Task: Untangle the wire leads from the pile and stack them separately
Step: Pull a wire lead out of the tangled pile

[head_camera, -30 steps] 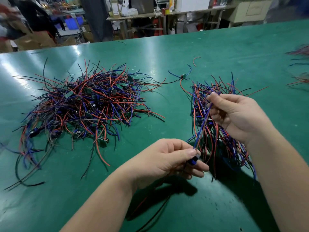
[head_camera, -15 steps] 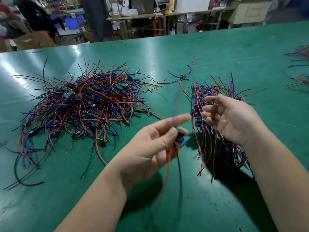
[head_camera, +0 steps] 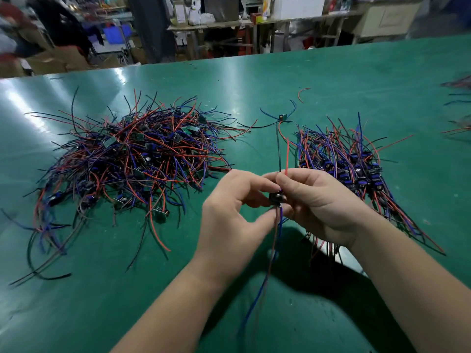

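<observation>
A big tangled pile (head_camera: 132,164) of red, blue and black wire leads with small green boards lies on the left of the green table (head_camera: 344,80). A neater stack of leads (head_camera: 356,164) lies on the right. Between them, above the table, my left hand (head_camera: 229,215) and my right hand (head_camera: 321,202) meet and both pinch one wire lead (head_camera: 276,198) by its small dark module. Its red and black wires stick up past my fingers. Its blue wires hang down toward me.
A single lead (head_camera: 280,118) lies alone beyond my hands, with a loose red wire piece (head_camera: 303,94) behind it. More wires (head_camera: 458,108) lie at the table's right edge. Benches, boxes and people stand beyond the far edge.
My right hand left the stack and joined my left hand at the lead's module. The lead was flipped: red and black wires now point up, blue ones hang down.
</observation>
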Motion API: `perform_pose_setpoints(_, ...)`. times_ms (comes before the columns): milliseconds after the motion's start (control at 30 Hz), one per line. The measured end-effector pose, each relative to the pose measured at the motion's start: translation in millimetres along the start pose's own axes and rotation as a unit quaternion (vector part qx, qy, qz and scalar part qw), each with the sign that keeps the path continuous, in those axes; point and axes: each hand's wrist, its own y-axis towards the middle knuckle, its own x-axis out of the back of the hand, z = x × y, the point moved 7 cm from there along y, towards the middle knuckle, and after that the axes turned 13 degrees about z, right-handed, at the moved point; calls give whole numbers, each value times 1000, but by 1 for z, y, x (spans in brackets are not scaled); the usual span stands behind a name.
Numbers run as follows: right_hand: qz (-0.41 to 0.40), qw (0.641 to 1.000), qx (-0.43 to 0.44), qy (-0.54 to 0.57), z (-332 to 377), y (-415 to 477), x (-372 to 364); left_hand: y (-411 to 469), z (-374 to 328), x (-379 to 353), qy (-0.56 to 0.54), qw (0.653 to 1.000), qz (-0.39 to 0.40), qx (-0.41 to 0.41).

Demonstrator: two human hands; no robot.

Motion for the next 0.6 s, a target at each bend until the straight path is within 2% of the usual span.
perform_pose_setpoints(67,-30,999,2,-20,4,-2,7,0,3,-3,-34,999,12,18)
perform_pose_setpoints(133,-54,998,4,-35,6,-3,14,0,14,-2,-122,988,-15,90)
perform_pose_setpoints(200,-63,996,-2,-63,5,-4,17,-3,28,0,-213,960,-41,175)
perform_pose_setpoints(267,-64,993,-9,-103,2,-3,18,-5,37,-7,-277,932,-13,234)
perform_pose_setpoints(400,-79,976,3,-201,3,-4,19,-9,40,-24,-289,912,61,286)
perform_pose_setpoints(467,-94,973,11,-210,7,-6,24,-11,41,-26,-300,898,82,311)
perform_pose_setpoints(600,-159,951,53,-259,26,-13,43,-17,41,-33,-293,878,153,346)
